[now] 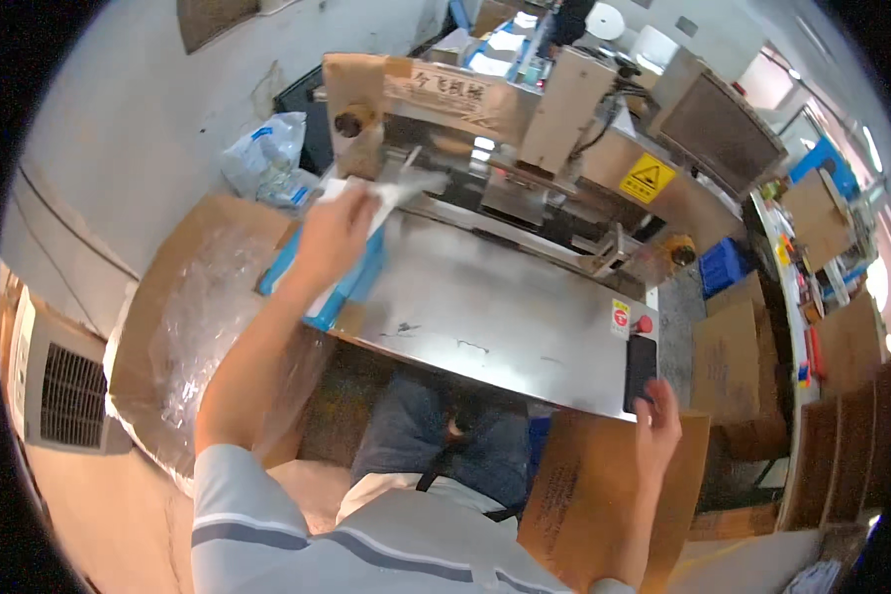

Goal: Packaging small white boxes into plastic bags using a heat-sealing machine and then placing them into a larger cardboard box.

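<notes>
My left hand (339,238) is closed on a thin white sheet (398,194), whose far end is smeared by motion. I cannot make out whether it is cloth, paper or plastic film. Just under that hand, a blue tray-like thing (358,282) lies on the left end of the metal worktable (485,307). Off to the right, my right hand (660,421) has its fingers apart, beside the near end of a black phone (641,371). Whether a fingertip touches the phone is unclear.
Behind the worktable stands a machine frame (436,87) with a yellow warning sign (647,178). A red button (643,324) sits near the table's right end. A carton lined with clear plastic (203,317) is at left; another carton (594,485) stands at front right.
</notes>
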A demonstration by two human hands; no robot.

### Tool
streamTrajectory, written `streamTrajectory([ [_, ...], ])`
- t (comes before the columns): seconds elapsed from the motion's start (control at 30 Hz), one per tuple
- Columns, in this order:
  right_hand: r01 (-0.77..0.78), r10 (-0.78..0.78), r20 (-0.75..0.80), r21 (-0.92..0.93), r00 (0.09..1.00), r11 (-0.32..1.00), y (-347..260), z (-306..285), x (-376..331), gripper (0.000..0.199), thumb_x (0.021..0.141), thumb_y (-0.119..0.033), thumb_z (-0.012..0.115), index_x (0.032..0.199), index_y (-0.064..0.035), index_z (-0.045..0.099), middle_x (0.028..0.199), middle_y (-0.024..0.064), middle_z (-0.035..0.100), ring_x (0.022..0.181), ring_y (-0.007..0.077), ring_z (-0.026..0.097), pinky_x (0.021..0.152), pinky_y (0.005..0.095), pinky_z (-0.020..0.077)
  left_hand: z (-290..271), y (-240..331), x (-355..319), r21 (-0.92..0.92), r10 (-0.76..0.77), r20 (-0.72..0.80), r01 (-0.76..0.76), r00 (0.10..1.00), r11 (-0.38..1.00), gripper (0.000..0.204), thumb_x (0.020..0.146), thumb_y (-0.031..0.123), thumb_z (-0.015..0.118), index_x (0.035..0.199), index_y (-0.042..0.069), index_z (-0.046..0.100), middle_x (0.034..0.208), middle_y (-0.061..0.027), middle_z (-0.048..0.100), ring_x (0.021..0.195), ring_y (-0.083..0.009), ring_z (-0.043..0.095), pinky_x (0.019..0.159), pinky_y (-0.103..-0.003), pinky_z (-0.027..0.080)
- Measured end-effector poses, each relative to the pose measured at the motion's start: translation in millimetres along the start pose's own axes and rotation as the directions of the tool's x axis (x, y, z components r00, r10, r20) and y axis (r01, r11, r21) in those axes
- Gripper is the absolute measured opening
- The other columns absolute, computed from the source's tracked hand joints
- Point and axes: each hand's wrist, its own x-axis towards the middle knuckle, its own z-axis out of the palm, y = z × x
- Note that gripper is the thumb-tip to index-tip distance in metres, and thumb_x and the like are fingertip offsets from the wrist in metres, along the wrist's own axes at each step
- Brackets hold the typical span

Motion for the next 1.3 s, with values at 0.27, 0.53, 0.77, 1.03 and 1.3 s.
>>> streamTrajectory([
  [0.27,0.444,-0.472,0.305,0.16,0.827,0.882,-116,124,24,0.041,0.082,-0.013,0.08,0.119,-0.0024,0.067,0.122,0.0189,0.066,0.11,0.0358,0.065,0.097,0.0384,0.0509,36,123,-104,-0.356,0.29,0.472,-0.121,0.832,0.926,0.016,0.095,0.013,0.063,0.107,0.004,0.068,0.089,-0.0171,0.071,0.08,-0.0351,0.071,0.072,-0.04,0.057],
  [0.53,0.394,-0.417,0.427,0.147,0.802,0.907,-116,137,1,0.004,0.085,-0.002,0.074,0.086,0.0013,0.072,0.103,0.0158,0.07,0.091,0.0252,0.071,0.081,0.0326,0.0567,31,113,-144,-0.428,-0.083,0.708,0.52,0.702,0.74,0.019,0.096,0.016,0.069,0.092,-0.002,0.068,0.066,-0.0079,0.065,0.059,-0.013,0.062,0.053,-0.032,0.047],
  [0.77,0.495,-0.502,0.263,0.095,0.824,0.863,-95,148,-15,0.015,0.076,-0.002,0.081,0.086,-0.0033,0.07,0.092,0.011,0.069,0.083,0.0289,0.068,0.082,0.0396,0.0575,55,94,-158,-0.197,-0.306,0.711,0.597,0.633,0.778,0.018,0.091,0.011,0.073,0.102,-0.003,0.068,0.074,-0.0091,0.066,0.066,-0.0143,0.063,0.058,-0.031,0.048],
  [1.03,0.564,-0.473,0.509,-0.03,0.719,0.825,-83,147,-17,0.009,0.083,-0.01,0.075,0.087,-0.0053,0.069,0.083,0.0106,0.068,0.084,0.0324,0.067,0.098,0.0505,0.0514,53,130,-131,-0.372,0.332,0.53,-0.138,0.781,0.918,0.028,0.09,0.014,0.066,0.117,0.007,0.066,0.109,-0.0159,0.071,0.092,-0.0337,0.07,0.078,-0.044,0.057],
  [1.3,0.392,-0.149,0.837,-0.084,0.527,0.916,-69,129,-15,0.009,0.093,-0.018,0.067,0.096,-0.0093,0.068,0.088,0.0076,0.071,0.091,0.0302,0.069,0.113,0.0546,0.0377,62,91,-125,-0.09,0.191,0.873,-0.236,0.448,0.968,0.014,0.092,0.021,0.061,0.096,0.011,0.069,0.084,-0.0181,0.071,0.08,-0.0402,0.069,0.069,-0.052,0.054],
])
